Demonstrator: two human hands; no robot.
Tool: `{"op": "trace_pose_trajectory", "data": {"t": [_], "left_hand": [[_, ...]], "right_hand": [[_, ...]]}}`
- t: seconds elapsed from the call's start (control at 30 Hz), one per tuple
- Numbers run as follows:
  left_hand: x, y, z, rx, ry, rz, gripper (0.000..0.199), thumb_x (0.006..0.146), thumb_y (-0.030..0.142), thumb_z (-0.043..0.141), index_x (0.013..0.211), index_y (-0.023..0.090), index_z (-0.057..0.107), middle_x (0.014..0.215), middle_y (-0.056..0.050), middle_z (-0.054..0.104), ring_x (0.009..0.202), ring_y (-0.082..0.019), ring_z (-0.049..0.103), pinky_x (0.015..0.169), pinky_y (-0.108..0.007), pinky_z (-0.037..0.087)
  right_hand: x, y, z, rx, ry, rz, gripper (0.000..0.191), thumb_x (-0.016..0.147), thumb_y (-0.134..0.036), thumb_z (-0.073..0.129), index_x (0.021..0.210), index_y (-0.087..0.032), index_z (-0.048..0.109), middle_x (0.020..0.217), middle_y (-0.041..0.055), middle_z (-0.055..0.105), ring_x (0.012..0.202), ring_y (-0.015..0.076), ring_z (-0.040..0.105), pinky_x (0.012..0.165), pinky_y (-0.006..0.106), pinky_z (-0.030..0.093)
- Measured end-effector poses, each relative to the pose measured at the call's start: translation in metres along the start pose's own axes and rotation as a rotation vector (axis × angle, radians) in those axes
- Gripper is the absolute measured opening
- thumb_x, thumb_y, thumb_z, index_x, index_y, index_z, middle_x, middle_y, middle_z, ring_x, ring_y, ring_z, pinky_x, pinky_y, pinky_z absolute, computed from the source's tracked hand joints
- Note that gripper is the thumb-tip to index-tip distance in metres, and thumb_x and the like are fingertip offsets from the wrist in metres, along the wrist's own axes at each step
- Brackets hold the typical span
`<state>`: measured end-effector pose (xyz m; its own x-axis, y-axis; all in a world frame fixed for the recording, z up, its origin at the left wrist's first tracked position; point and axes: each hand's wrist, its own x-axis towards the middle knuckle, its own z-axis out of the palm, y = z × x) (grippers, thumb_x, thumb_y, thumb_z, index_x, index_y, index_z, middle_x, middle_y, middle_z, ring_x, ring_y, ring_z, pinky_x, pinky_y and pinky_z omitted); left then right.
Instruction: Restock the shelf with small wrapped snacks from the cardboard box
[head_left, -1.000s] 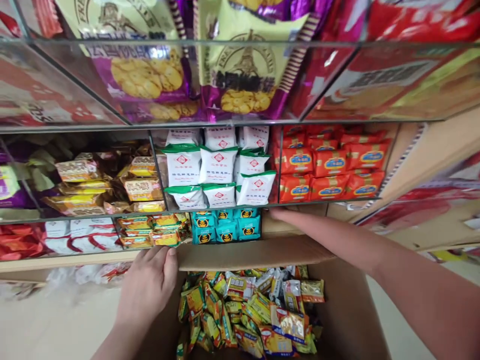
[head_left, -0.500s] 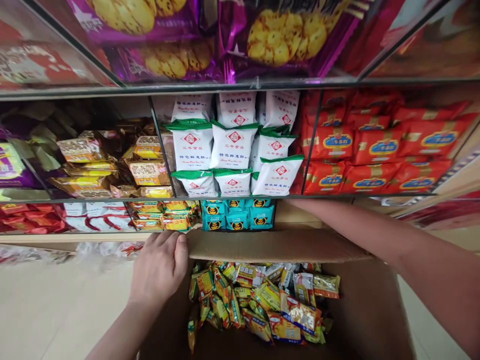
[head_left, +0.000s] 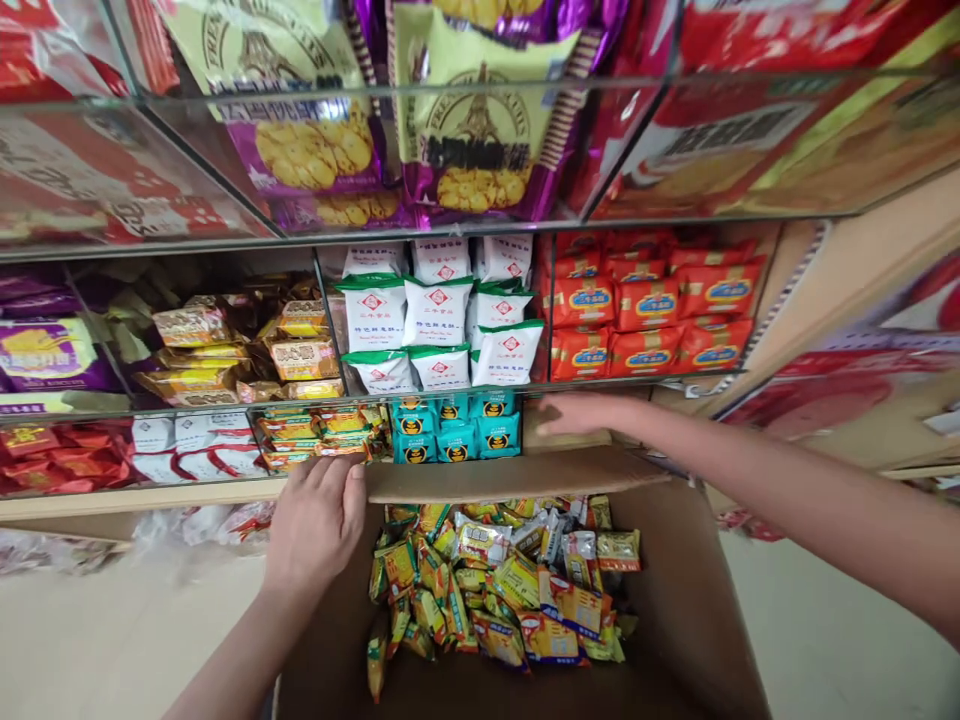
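Note:
My left hand (head_left: 319,515) is closed over the upper left edge of an open cardboard box (head_left: 697,590), thumb along the flap. Inside the box lies a loose heap of small wrapped snack packets (head_left: 517,580) in yellow, orange and silver. Over the far flap (head_left: 517,475), my right hand (head_left: 581,412) reaches into the lower shelf compartment, just right of the stacked teal packets (head_left: 457,430). Its fingers look stretched out toward the left, somewhat blurred, and I see nothing in them.
Clear dividers split the shelves. White-and-green bags (head_left: 439,312) and red packets (head_left: 649,305) fill the shelf above my right hand. Yellow packets (head_left: 330,430) stand left of the teal ones. Large biscuit bags (head_left: 480,120) sit higher up. Plastic bags (head_left: 202,540) lie under the shelf.
My right hand, hidden under the shelf edge before, now shows in the lower compartment. The view has shifted, bringing more of the upper shelf into sight. My left hand stays on the box.

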<state>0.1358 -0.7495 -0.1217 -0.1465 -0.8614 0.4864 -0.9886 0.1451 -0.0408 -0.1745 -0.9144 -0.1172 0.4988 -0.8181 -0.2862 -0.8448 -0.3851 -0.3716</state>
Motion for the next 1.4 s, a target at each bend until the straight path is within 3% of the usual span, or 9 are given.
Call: {"op": "trace_pose_trajectory", "data": {"t": [0.1, 0.2, 0.33, 0.5, 0.73, 0.87, 1.1, 1.2, 1.4], "left_hand": [[-0.027, 0.021, 0.002, -0.119, 0.037, 0.218, 0.021, 0.081, 0.019, 0.045, 0.099, 0.02, 0.056, 0.099, -0.008, 0.065, 0.104, -0.025, 0.051, 0.092, -0.043, 0.035], [-0.054, 0.047, 0.026, -0.257, -0.173, 0.454, 0.031, 0.078, 0.013, 0.043, 0.099, 0.032, 0.057, 0.1, 0.003, 0.066, 0.102, -0.015, 0.054, 0.091, -0.029, 0.04], [-0.051, 0.056, 0.083, -0.132, -0.288, 0.094, 0.033, 0.078, 0.003, 0.04, 0.107, 0.009, 0.054, 0.102, -0.017, 0.061, 0.098, -0.027, 0.056, 0.077, -0.044, 0.047], [-0.02, 0.039, 0.118, -0.165, -0.405, -0.162, 0.015, 0.081, 0.024, 0.056, 0.092, 0.014, 0.059, 0.094, -0.004, 0.063, 0.089, -0.019, 0.059, 0.08, -0.044, 0.047], [-0.034, 0.066, 0.068, -0.605, -0.36, -0.284, 0.025, 0.079, 0.03, 0.054, 0.098, 0.017, 0.063, 0.103, -0.009, 0.067, 0.104, -0.023, 0.057, 0.094, -0.042, 0.041], [-0.045, 0.116, 0.031, -0.923, -0.371, -0.469, 0.035, 0.078, 0.044, 0.051, 0.096, 0.019, 0.065, 0.099, -0.006, 0.071, 0.095, -0.023, 0.063, 0.085, -0.034, 0.05], [-0.047, 0.139, 0.01, -1.176, -0.306, -0.784, 0.047, 0.077, 0.053, 0.049, 0.109, 0.02, 0.057, 0.115, -0.008, 0.063, 0.105, -0.022, 0.058, 0.082, -0.03, 0.05], [-0.047, 0.142, 0.012, -1.21, -0.342, -0.859, 0.043, 0.075, 0.054, 0.05, 0.098, 0.019, 0.062, 0.096, -0.007, 0.069, 0.091, -0.022, 0.062, 0.075, -0.029, 0.05], [-0.044, 0.16, 0.008, -1.3, -0.314, -0.89, 0.043, 0.073, 0.061, 0.049, 0.074, 0.02, 0.062, 0.067, -0.002, 0.067, 0.063, -0.019, 0.062, 0.058, -0.026, 0.05]], "right_hand": [[-0.054, -0.007, -0.009, 0.015, 0.025, -0.044, 0.036, 0.078, -0.039, 0.058, 0.106, -0.017, 0.058, 0.12, 0.0115, 0.055, 0.107, 0.0257, 0.053, 0.09, 0.036, 0.043], [-0.115, -0.014, -0.001, 0.095, 0.318, -0.12, 0.027, 0.084, -0.037, 0.05, 0.103, -0.02, 0.057, 0.129, 0.0089, 0.046, 0.117, 0.0222, 0.045, 0.097, 0.037, 0.037], [-0.176, -0.021, 0.039, 0.134, 0.677, -0.211, 0.011, 0.086, -0.026, 0.048, 0.09, -0.022, 0.057, 0.124, 0.0075, 0.048, 0.119, 0.0208, 0.041, 0.098, 0.039, 0.035], [-0.203, -0.036, 0.097, 0.204, 0.735, -0.268, 0.013, 0.083, -0.012, 0.05, 0.092, -0.021, 0.054, 0.122, 0.009, 0.047, 0.122, 0.0228, 0.034, 0.097, 0.039, 0.036], [-0.176, -0.081, 0.149, 0.784, 0.402, -0.177, 0.013, 0.08, -0.014, 0.052, 0.091, -0.019, 0.056, 0.095, 0.0059, 0.06, 0.092, 0.0176, 0.056, 0.081, 0.031, 0.048], [-0.148, -0.099, 0.165, 1.087, 0.228, -0.063, 0.072, 0.062, -0.023, 0.072, 0.125, -0.023, 0.038, 0.122, 0.0091, 0.047, 0.1, 0.021, 0.053, 0.073, 0.029, 0.051], [-0.146, -0.103, 0.155, 1.505, 0.342, -0.046, 0.038, 0.077, -0.021, 0.056, 0.111, -0.023, 0.041, 0.103, 0.0037, 0.058, 0.093, 0.0177, 0.057, 0.082, 0.034, 0.047], [-0.152, -0.103, 0.151, 1.687, 0.296, -0.019, 0.038, 0.077, -0.03, 0.058, 0.11, -0.025, 0.041, 0.106, 0.0039, 0.057, 0.091, 0.019, 0.058, 0.073, 0.032, 0.051], [-0.146, -0.095, 0.154, 1.382, 0.554, 0.145, 0.041, 0.088, -0.052, 0.034, 0.081, -0.018, 0.056, 0.092, 0.0076, 0.06, 0.087, 0.0195, 0.056, 0.077, 0.031, 0.046]]}}
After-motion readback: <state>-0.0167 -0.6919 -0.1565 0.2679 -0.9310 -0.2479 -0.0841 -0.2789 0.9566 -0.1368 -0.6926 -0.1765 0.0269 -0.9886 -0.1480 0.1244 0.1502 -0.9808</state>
